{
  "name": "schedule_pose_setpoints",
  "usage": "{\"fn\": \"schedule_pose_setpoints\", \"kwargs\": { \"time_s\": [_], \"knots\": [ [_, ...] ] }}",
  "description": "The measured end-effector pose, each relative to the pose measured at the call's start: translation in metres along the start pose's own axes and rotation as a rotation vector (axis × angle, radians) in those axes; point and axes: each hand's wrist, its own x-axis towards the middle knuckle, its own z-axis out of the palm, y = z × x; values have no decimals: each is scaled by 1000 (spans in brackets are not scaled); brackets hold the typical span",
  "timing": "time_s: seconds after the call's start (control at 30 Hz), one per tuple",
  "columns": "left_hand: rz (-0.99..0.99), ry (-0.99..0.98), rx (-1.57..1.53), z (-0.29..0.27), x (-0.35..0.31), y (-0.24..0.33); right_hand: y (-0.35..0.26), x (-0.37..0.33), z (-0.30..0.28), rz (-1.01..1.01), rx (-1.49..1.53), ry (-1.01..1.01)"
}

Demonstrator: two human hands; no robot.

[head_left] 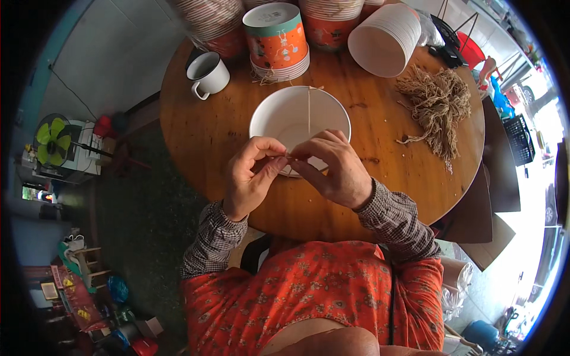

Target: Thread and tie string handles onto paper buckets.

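A white paper bucket [268, 115] stands mouth up on the wooden table in front of me. A thin tan string [309, 110] is fixed at its far rim and stretches across the opening toward my hands. At the near rim, my left hand [252, 178] pinches with thumb and forefinger on the string's end. My right hand [335, 163] meets it there, its thumb and fingers pinched on the same small spot. The fingers cover most of that end, so any knot is hidden. Part of the near rim lies behind my hands.
Stacked paper buckets [279, 50] line the table's far side, with another stack [380, 44] lying tipped. A white mug [209, 76] is at the far left. A pile of tan strings [438, 107] lies on the right. Cardboard [466, 207] leans beyond the table's right edge.
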Motion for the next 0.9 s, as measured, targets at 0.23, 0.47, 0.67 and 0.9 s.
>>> {"fn": "schedule_pose_setpoints", "kwargs": {
  "time_s": [0.23, 0.47, 0.67, 0.9],
  "knots": [
    [-12, 40, -84, 18, 12, -5, 1, -10, -6, 34, -74, 149],
    [261, 45, 265, 32, 26, -3, 2, -15, -10, 61, -67, 228],
    [331, 5, 332, 28, 30, 1, 4, -15, -11, 55, -61, 242],
    [-115, -310, -70, 10, 37, 6, 5, -14, -8, 27, -97, 271]
  ]
}}
